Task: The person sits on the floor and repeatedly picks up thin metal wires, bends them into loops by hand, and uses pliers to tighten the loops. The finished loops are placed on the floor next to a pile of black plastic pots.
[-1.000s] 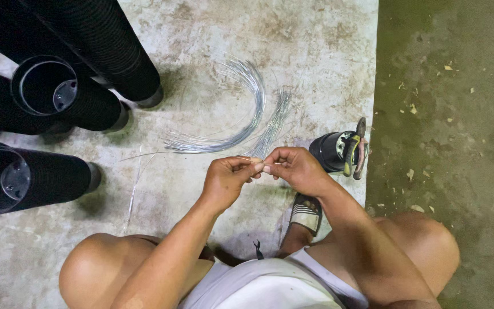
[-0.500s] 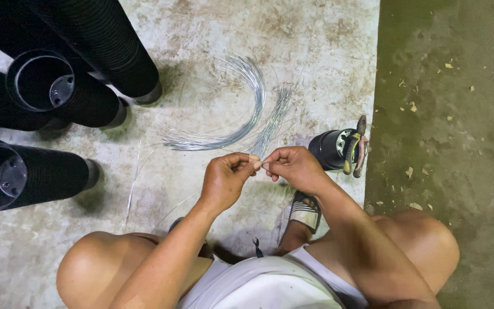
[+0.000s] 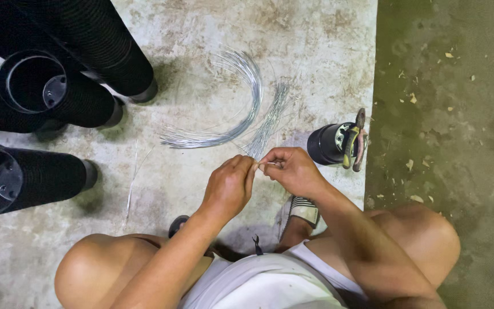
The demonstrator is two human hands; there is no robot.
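Looking down from the head camera: bare concrete floor (image 3: 212, 23), pale and stained on the left, darker and littered with small chips on the right past a straight seam. Three stacks of black ribbed nursery pots (image 3: 58, 97) lie on their sides at the left edge, mouths toward me, well apart from the hands. In the middle of the floor a curved bundle of thin steel wires (image 3: 241, 109) arcs beside a straighter, smaller bundle (image 3: 270, 120); a few loose strands trail off to the left. A single black pot (image 3: 328, 143) sits upright at the right, with pliers (image 3: 354, 140) with coloured grips resting across its rim. Nothing blocks the view of the hands. I see the left hand (image 3: 228, 187) and right hand (image 3: 294, 170) meeting just below the straighter bundle, knuckles up, both pinching one thin wire strand (image 3: 265, 165) between thumb and forefinger, fingertips almost touching. Forearms converge from bare knees; a sandalled foot (image 3: 299, 210) shows beneath the right wrist.
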